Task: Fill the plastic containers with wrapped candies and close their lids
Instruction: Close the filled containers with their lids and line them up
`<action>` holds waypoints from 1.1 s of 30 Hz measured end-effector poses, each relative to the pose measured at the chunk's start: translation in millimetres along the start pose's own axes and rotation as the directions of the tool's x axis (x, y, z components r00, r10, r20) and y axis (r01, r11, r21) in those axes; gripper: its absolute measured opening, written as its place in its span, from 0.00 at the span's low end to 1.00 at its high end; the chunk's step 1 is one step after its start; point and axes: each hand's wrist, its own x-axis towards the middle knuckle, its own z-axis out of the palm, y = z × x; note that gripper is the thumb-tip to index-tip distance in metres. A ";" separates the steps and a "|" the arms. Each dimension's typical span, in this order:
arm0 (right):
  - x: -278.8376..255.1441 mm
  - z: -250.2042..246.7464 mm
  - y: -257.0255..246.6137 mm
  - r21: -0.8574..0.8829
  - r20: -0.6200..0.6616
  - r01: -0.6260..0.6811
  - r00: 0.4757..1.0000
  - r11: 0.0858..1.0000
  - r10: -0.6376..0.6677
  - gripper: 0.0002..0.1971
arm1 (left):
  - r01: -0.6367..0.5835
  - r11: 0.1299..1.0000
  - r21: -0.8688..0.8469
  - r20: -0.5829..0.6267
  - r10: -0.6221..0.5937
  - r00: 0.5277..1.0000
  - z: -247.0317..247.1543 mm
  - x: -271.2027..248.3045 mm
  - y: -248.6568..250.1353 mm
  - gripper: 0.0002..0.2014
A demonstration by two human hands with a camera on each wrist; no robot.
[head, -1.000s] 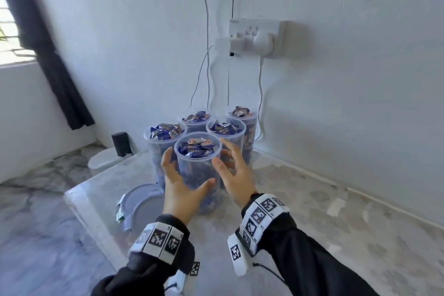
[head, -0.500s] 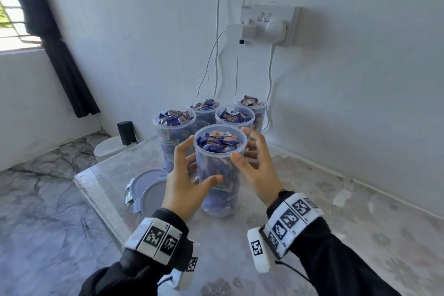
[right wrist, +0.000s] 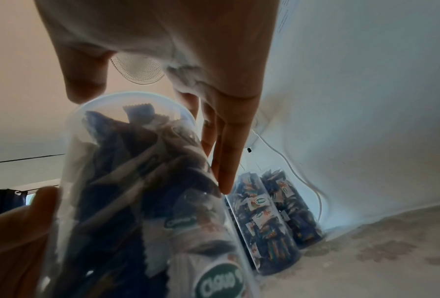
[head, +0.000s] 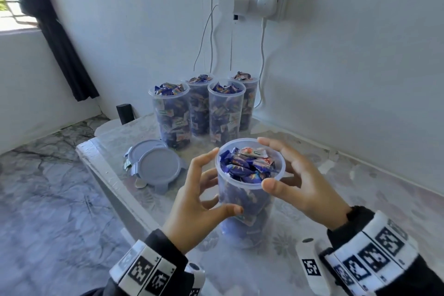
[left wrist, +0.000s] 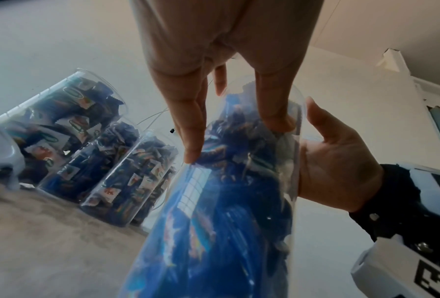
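A tall clear plastic container (head: 245,202) full of blue wrapped candies (head: 247,166) stands lidless on the near part of the table. My left hand (head: 199,202) holds its left side, thumb on the front wall and fingers curled behind. My right hand (head: 305,182) holds the right side with its thumb at the rim. The left wrist view shows the container (left wrist: 226,221) under my left hand (left wrist: 188,80), with the right hand (left wrist: 336,165) beyond it. In the right wrist view my right hand (right wrist: 188,50) wraps the container (right wrist: 137,201).
Several more candy-filled lidless containers (head: 199,108) stand grouped at the back by the wall. A stack of grey-blue lids (head: 157,166) lies left of my hands near the table's left edge (head: 108,175). A socket with plugs and hanging cables (head: 262,0) is on the wall.
Both hands have drawn the front container away from the group toward me. It now stands apart on the near part of the table.
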 end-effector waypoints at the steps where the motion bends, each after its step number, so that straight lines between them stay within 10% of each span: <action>1: -4.3 0.1 1.2 -0.009 -0.002 -0.001 1.000 1.000 0.001 0.40 | 0.000 1.000 -0.001 0.002 0.000 1.000 2.0 -3.4 -0.9 0.40; 13: -20.0 2.8 9.0 0.028 -0.035 0.007 0.999 1.000 -0.006 0.40 | -0.005 0.954 0.298 0.241 -0.071 0.968 -34.3 15.1 7.2 0.38; 15: -20.2 4.4 9.9 0.027 -0.042 0.017 0.999 0.999 -0.016 0.40 | 0.006 0.838 0.546 0.167 -0.116 0.979 -56.2 32.8 1.7 0.38; 19: -20.9 8.2 11.5 0.038 -0.070 0.031 0.997 0.999 -0.029 0.38 | 0.258 0.321 0.911 -0.170 -0.277 0.946 -86.8 56.0 -22.0 0.47; 24: -21.2 10.3 10.0 0.037 -0.079 0.044 0.996 0.998 -0.041 0.37 | 0.321 0.086 0.943 -0.268 -0.376 0.887 -102.0 66.2 -51.3 0.54; 28: -21.2 10.4 9.8 0.025 -0.084 0.044 0.996 0.999 -0.042 0.37 | 0.376 0.164 0.912 -0.310 -0.325 0.894 -103.2 69.4 -54.7 0.47; 33: -20.2 9.1 12.8 0.017 -0.069 0.030 0.997 0.999 -0.029 0.38 | 0.338 0.622 0.706 -0.301 -0.169 0.939 -85.3 68.5 -20.3 0.31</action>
